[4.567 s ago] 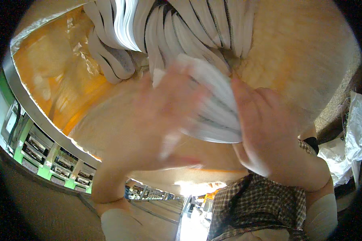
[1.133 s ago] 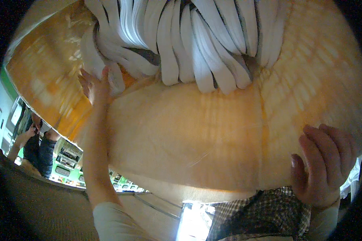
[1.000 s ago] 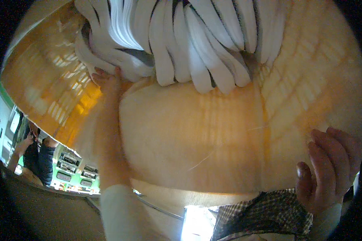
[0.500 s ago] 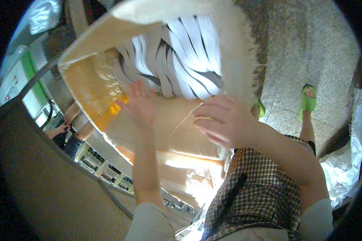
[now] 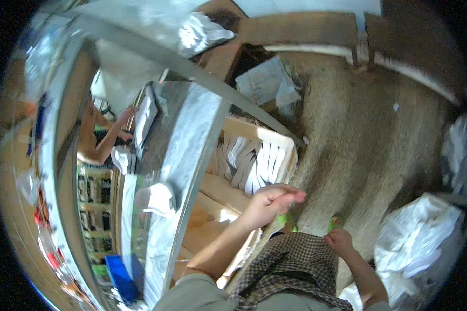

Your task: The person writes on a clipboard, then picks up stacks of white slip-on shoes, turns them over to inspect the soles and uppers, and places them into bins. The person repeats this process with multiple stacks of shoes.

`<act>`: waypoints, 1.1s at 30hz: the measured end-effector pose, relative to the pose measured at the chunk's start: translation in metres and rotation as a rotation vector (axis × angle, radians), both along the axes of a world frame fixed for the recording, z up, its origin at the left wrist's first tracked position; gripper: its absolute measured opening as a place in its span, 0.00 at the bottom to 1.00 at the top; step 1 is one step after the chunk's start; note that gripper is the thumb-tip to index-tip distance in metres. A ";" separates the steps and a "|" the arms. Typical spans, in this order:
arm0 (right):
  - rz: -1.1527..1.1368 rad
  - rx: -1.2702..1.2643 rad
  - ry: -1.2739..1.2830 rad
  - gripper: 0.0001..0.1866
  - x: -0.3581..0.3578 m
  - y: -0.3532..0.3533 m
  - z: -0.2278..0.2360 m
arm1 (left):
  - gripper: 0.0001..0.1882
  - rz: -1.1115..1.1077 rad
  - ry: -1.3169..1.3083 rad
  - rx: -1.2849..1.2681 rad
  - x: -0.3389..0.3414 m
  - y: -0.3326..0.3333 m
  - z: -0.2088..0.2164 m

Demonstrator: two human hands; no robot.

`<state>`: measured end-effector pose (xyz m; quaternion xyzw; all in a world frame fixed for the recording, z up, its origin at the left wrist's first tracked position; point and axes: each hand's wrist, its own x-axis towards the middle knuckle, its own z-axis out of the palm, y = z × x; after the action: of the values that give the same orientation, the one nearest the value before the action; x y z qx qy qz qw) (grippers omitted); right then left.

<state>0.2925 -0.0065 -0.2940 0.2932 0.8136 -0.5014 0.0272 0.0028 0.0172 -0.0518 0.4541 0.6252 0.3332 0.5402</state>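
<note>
My left hand point(image 5: 275, 203) reaches across in front of me, above the near edge of an open cream-coloured sack point(image 5: 213, 189). Its fingers are curled in and pressed together; whatever they may hold is hidden. Rows of stacked flat, curved white and grey pieces point(image 5: 249, 160) lie inside the sack, just beyond that hand. Lower and to the right, my right hand point(image 5: 340, 242) is closed like a fist beside my checked apron point(image 5: 296, 259). I cannot see anything in it.
Left of the sack stands a grey metal-edged table point(image 5: 187, 155) with a small white stack point(image 5: 161, 199). Across it, another person's arm point(image 5: 109, 142) works near more white pieces. A blue bin point(image 5: 121, 277) sits lower left. White plastic bags point(image 5: 415, 238) lie at the right.
My view has swung, bringing the table into sight, and the sack appears smaller and farther off. Both hands have left the sack's opening; the left has closed, and the right has dropped beside my apron.
</note>
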 end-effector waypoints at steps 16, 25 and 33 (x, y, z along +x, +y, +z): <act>0.251 0.262 -0.398 0.22 -0.047 0.023 0.093 | 0.14 0.451 0.870 0.244 -0.114 -0.194 0.133; 0.328 0.104 -0.462 0.29 -0.120 0.033 0.096 | 0.12 0.379 0.893 0.256 -0.156 -0.208 0.125; 0.132 -0.112 -0.721 0.25 -0.025 0.014 -0.004 | 0.10 0.402 1.017 0.322 -0.174 -0.199 0.123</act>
<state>0.2673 0.0075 -0.2984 0.3961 0.7402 -0.4066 0.3603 -0.1710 -0.1820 0.0708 0.5061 0.8220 0.2602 0.0212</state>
